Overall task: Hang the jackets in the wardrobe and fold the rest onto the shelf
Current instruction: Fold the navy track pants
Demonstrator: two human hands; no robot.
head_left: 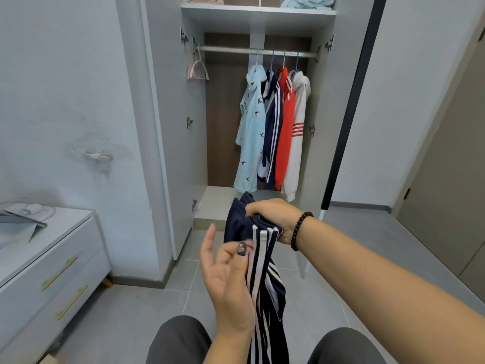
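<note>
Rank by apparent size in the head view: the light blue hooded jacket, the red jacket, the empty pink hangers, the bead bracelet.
1. light blue hooded jacket
2. red jacket, partly hidden by neighbours, so only its visible part counts
3. empty pink hangers
4. bead bracelet, though nearest the camera

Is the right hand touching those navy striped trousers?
Touching. The head view shows the right hand with fingers curled round the bunched top of the navy striped trousers.
</note>
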